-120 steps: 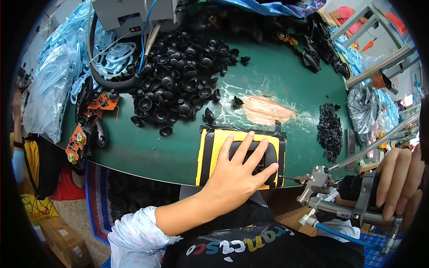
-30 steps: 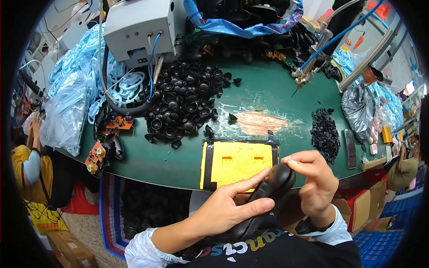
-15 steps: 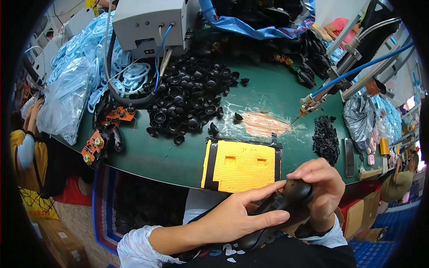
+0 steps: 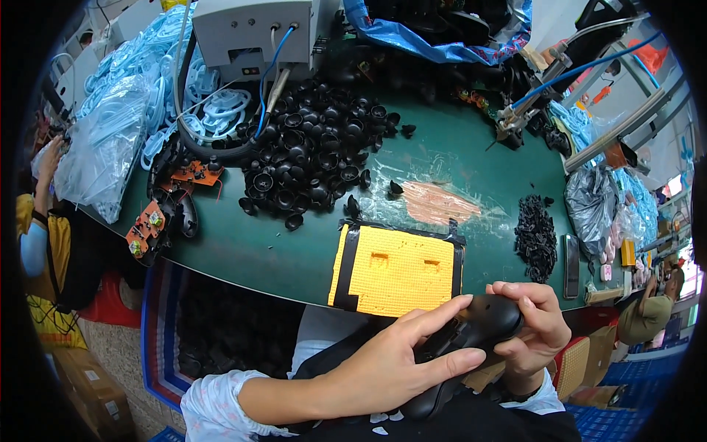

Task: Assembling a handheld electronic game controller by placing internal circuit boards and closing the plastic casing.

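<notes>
A black game controller is held above my lap, in front of the table's near edge. My left hand grips it from the left, thumb along the near side and index finger over the top. On the far right end of the controller, my right hand has its fingers curled round the rounded grip. Just beyond my hands lies a yellow ribbed pad edged with black tape, with two small slots in it.
A heap of black cup-shaped parts covers the table's middle left, below a grey machine. Small black pieces lie at right beside a phone. A screwdriver on an arm hangs over the far right. Orange circuit boards sit left.
The hanging screwdriver has moved up and away from the worn patch on the table. My right hand's fingers have shifted round the controller's end, and the controller has turned slightly.
</notes>
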Motion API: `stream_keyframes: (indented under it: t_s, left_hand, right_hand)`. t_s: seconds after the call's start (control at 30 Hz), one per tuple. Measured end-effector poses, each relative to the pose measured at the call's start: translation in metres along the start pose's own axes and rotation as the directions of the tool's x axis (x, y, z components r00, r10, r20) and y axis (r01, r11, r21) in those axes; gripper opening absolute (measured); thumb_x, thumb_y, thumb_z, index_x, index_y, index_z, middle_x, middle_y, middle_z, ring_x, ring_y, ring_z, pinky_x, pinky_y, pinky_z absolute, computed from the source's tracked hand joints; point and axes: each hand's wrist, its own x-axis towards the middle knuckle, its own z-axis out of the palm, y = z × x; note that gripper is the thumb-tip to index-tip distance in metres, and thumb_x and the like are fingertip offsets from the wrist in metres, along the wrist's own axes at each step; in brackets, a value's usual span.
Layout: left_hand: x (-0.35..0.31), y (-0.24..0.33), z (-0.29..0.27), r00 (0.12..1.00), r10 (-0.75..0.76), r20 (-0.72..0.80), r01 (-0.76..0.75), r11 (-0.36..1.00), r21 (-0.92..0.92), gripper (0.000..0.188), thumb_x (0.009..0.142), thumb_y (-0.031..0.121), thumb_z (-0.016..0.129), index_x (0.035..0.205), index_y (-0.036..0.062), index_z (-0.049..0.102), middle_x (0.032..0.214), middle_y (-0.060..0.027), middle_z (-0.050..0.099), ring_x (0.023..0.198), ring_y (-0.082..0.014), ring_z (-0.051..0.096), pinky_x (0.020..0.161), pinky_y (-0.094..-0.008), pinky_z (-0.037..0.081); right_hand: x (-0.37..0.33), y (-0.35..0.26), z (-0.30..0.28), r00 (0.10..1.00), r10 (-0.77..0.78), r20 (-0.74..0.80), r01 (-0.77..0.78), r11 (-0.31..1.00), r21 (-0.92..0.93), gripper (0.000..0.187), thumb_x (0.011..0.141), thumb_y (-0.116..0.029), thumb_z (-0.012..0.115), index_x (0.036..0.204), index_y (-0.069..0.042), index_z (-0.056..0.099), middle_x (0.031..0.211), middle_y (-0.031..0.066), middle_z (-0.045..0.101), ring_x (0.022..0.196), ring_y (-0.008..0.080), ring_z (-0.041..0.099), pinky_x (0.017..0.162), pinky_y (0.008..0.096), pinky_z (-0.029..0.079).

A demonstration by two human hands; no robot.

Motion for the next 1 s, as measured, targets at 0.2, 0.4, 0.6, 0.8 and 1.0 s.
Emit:
stream_keyframes:
  t_s: [0.2,0.4,0.6,0.8,1.0]
  left_hand:
    - [0.002,-0.005,-0.003,1.000,0.015,0.005,-0.015,0.998,0.054,0.063,0.093,0.019,0.069,0.146,0.0002,0.040,0.144,-0.0110,0.046,0.125,-0.0151,0.049,0.104,-0.0293,0.041]
    - [0.005,0.003,-0.013,0.963,-0.080,0.257,0.119,0.983,-0.140,0.059,0.093,0.038,0.067,0.138,0.0029,0.052,0.115,-0.0055,0.062,0.098,-0.0088,0.055,0.085,-0.0228,0.046]
    - [0.011,0.000,-0.022,0.903,-0.138,0.407,0.220,0.962,-0.160,0.054,0.095,0.034,0.066,0.138,0.0039,0.052,0.118,-0.0027,0.060,0.101,-0.0075,0.054,0.087,-0.0228,0.046]
    - [-0.002,0.015,-0.031,0.987,0.062,0.146,-0.026,0.971,-0.239,0.081,0.082,0.017,0.080,0.148,0.0013,0.035,0.143,-0.0150,0.048,0.129,-0.0210,0.048,0.107,-0.0356,0.039]
    - [-0.003,-0.012,-0.019,0.866,0.472,-0.166,-0.370,0.826,0.425,0.045,0.080,0.000,0.077,0.120,-0.0040,0.059,0.119,-0.0180,0.065,0.111,-0.0237,0.064,0.097,-0.0334,0.051]
  right_hand:
    - [-0.002,0.008,-0.002,0.995,-0.074,0.062,0.081,0.989,-0.125,0.056,0.073,-0.023,0.086,0.119,-0.002,0.061,0.110,0.0222,0.062,0.101,0.0354,0.065,0.090,0.0453,0.055]
    - [0.008,0.014,0.002,0.921,0.226,0.318,-0.381,0.701,0.603,0.049,0.070,-0.019,0.088,0.106,0.004,0.065,0.096,0.0185,0.071,0.101,0.0341,0.068,0.109,0.0550,0.036]
    - [0.010,0.010,-0.001,0.912,0.159,0.378,-0.359,0.755,0.549,0.039,0.072,-0.011,0.084,0.103,0.004,0.066,0.096,0.0173,0.071,0.096,0.0319,0.070,0.113,0.0555,0.028]
    - [0.003,0.016,-0.002,0.948,0.314,0.062,-0.300,0.807,0.509,0.038,0.085,-0.022,0.075,0.106,0.003,0.055,0.095,0.0179,0.065,0.097,0.0299,0.066,0.100,0.0520,0.047]
    - [0.004,0.023,0.009,0.964,0.266,0.003,-0.242,0.875,0.419,0.042,0.087,-0.027,0.074,0.109,0.001,0.051,0.095,0.0164,0.063,0.096,0.0274,0.065,0.098,0.0492,0.049]
